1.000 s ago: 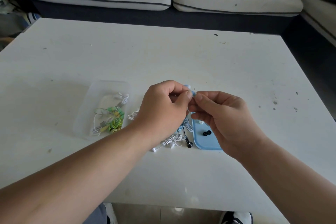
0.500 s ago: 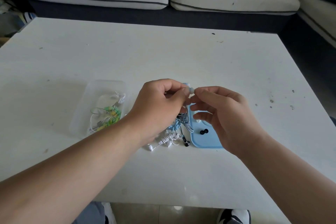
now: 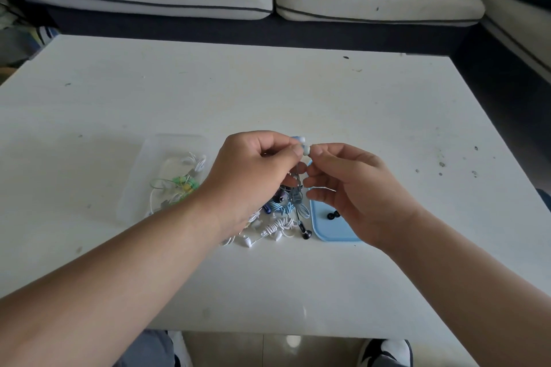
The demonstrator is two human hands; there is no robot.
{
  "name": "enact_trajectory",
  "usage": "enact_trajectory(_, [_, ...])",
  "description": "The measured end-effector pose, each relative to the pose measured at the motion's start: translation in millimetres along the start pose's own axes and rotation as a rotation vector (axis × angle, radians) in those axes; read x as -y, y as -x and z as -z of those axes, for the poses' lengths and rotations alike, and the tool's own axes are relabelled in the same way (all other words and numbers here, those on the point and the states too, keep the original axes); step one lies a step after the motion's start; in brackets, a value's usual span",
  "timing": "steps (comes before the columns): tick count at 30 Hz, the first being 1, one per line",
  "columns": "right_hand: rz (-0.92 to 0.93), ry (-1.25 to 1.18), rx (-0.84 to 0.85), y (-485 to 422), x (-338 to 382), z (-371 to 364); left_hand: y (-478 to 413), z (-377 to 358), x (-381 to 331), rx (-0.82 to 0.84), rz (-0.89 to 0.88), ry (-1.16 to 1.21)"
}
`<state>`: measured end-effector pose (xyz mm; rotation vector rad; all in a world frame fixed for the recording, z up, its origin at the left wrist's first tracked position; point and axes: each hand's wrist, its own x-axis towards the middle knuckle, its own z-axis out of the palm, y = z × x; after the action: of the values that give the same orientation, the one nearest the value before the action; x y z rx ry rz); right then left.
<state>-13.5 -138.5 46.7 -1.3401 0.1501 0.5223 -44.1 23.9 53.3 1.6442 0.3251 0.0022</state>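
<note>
Fingers [image 3: 275, 140] of the left hand [image 3: 253, 176] are curled tight, with thumb and forefinger pinching a small blue-and-white earbud [image 3: 301, 144] above the white table [image 3: 298, 98]. At three o'clock from it, the right hand [image 3: 351, 188] closes thumb and forefinger tip on the earbud's pale end, its other fingers loosely bent below. A thin cord [image 3: 295, 188] drops toward six o'clock into a blue tangle [image 3: 283, 205] on the table. Whether the cord belongs to that tangle is hard to tell, since the hands cover part of it. At nine o'clock from the left hand lies a clear box [image 3: 155, 158] holding green earphones [image 3: 183, 183]. At six o'clock from the earbud lies a heap of white earphones [image 3: 274, 226], with a black earbud [image 3: 306, 234] just beside it. At five o'clock sits a blue lid [image 3: 328, 229], partly under the right hand, with two black ear tips [image 3: 332, 215] on it.
</note>
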Motion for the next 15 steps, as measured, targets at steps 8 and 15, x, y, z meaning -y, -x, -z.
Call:
enact_trajectory(8, [-0.012,0.204,-0.007,2,-4,-52,-1,58,-15,-0.165,-0.123,-0.035])
enact_trajectory(15, [0.046,0.361,0.026,-12,-19,-107,-14,128,-4,-0.265,-0.117,-0.350])
